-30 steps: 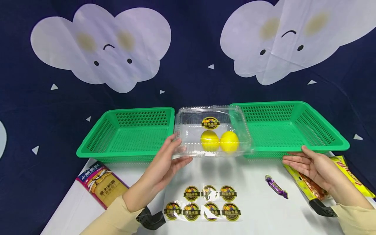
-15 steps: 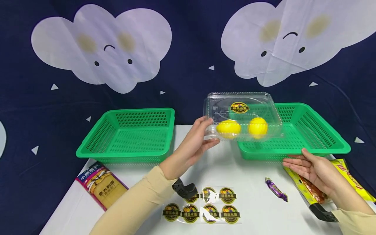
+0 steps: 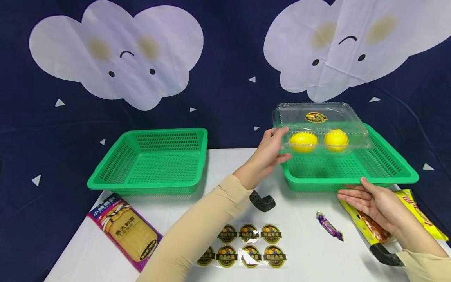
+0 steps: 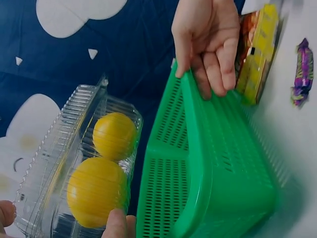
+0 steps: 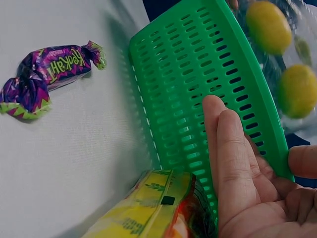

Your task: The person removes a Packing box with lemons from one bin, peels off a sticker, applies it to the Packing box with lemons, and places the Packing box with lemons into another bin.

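My left hand [image 3: 266,154] grips the left side of a clear plastic clamshell box [image 3: 327,109], thumb above and fingers below. Inside lie two yellow fruits [image 3: 303,141] that look like lemons, and a round black-and-gold sticker [image 3: 316,117] is on the lid. The box hangs level above the right green basket [image 3: 352,181]. My right hand [image 3: 382,205] holds that basket's front rim. In the right wrist view its thumb [image 5: 303,161] is over the rim [image 5: 270,109], with straight fingers [image 5: 235,163] along the outer wall.
Another green basket [image 3: 148,188] stands at the left, with a pasta packet [image 3: 128,231] before it. A sticker sheet [image 3: 251,244] lies at front centre. A purple wrapped candy [image 3: 329,226] and a yellow snack bag [image 3: 423,215] lie at the right.
My left hand has carried the clear box rightward and farther back, from between the baskets to over the right one. The fruits have shifted apart inside. My right hand has stayed at the rim.
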A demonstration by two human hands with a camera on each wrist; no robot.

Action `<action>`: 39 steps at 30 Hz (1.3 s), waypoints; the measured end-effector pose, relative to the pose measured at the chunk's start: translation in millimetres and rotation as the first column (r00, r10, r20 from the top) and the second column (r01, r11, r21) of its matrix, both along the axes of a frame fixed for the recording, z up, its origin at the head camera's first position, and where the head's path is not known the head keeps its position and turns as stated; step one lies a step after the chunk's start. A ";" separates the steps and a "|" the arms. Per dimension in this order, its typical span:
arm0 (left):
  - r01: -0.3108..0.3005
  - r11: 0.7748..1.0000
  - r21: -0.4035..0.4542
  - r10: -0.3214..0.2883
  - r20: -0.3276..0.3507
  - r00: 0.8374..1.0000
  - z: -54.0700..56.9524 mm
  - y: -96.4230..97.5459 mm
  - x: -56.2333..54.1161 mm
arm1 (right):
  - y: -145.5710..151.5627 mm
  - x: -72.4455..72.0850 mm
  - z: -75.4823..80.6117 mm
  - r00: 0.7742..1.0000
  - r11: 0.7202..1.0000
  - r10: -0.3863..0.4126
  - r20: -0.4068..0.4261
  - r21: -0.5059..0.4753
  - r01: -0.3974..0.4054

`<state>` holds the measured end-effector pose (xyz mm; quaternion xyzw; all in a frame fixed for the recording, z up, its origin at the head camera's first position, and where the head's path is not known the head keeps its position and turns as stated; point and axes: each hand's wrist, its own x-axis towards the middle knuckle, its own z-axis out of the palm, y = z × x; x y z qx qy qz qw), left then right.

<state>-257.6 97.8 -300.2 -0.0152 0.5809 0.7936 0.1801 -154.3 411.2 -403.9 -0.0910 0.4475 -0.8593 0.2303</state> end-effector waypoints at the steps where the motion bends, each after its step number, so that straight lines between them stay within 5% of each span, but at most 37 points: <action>1: -0.003 1.000 -0.011 0.003 0.004 1.000 -0.7 5.0 -2.7 | -0.2 0.0 0.3 1.000 1.000 0.005 -0.001 -0.004 -0.005; 7: -0.056 0.995 -0.078 0.057 0.019 0.998 -2.6 29.9 -15.1 | -1.2 0.5 1.0 1.000 1.000 0.006 -0.008 0.000 -0.006; 17: -0.148 0.986 -0.073 0.152 0.068 0.986 -7.4 58.1 -24.8 | 0.4 -0.9 -1.4 1.000 1.000 0.005 -0.015 0.031 -0.004; 28: -0.097 0.979 -0.181 0.121 0.122 0.985 -11.6 82.7 -22.8 | -1.5 -2.1 -2.5 1.000 0.997 -0.003 -0.014 0.081 0.004; 39: 0.033 0.974 -0.226 0.008 0.177 0.984 -21.8 93.9 -19.1 | 1.4 -2.3 -1.6 1.000 0.992 -0.018 -0.013 0.126 0.020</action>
